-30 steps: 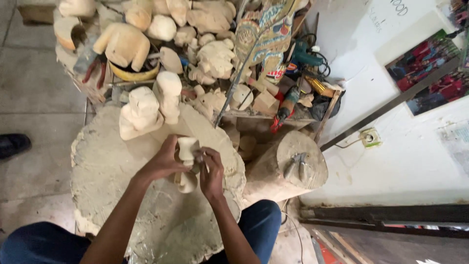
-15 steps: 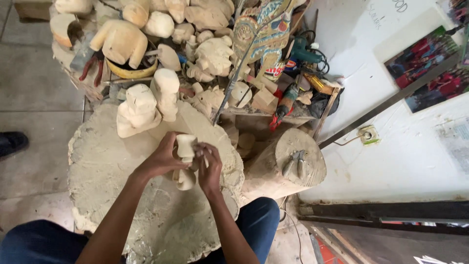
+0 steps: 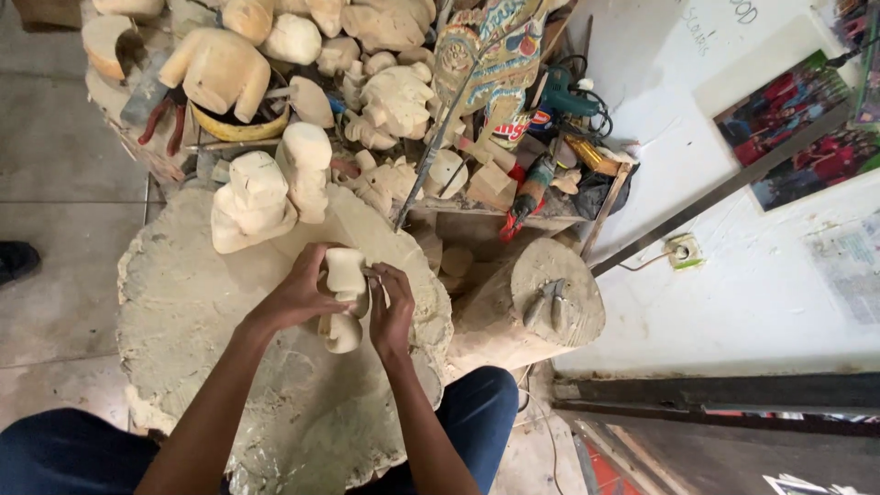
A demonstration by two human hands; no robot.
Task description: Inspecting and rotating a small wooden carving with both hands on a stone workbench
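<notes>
Left hand point(image 3: 298, 298) wraps the pale wooden carving point(image 3: 345, 298) from the left side, fingers curled round its upper half, a firm hold. Right hand point(image 3: 392, 307) closes narrow against the carving's right edge, fingertips point(image 3: 378, 275) pinched at the top; whether it holds a small tool there can't be told. The carving stands roughly upright, its rounded lower end just above or on the big round wooden block point(image 3: 183, 312) used as a work surface, near the block's centre-right.

Farther back on the block, near its far rim, two unfinished carved figures point(image 3: 266, 188) stand side by side, touching. Right of the block is a smaller log stump point(image 3: 536, 312) with pliers point(image 3: 545, 302) lying on top.

Containers: a yellow bowl point(image 3: 225, 128) sits behind the figures, under a large blank wooden torso point(image 3: 215, 69), which covers its contents. The cluttered low shelf point(image 3: 550, 220) holds more pale blanks, offcuts, a painted flat puppet point(image 3: 490, 55) leaning up and a teal power drill point(image 3: 564, 92). Red-handled pincers point(image 3: 160, 119) lie at far left.

Against the earlier frames: both hands and the carving keep the same grip and place on the block; the view has shifted slightly down, so the pile sits a bit higher. Nothing else moved.
</notes>
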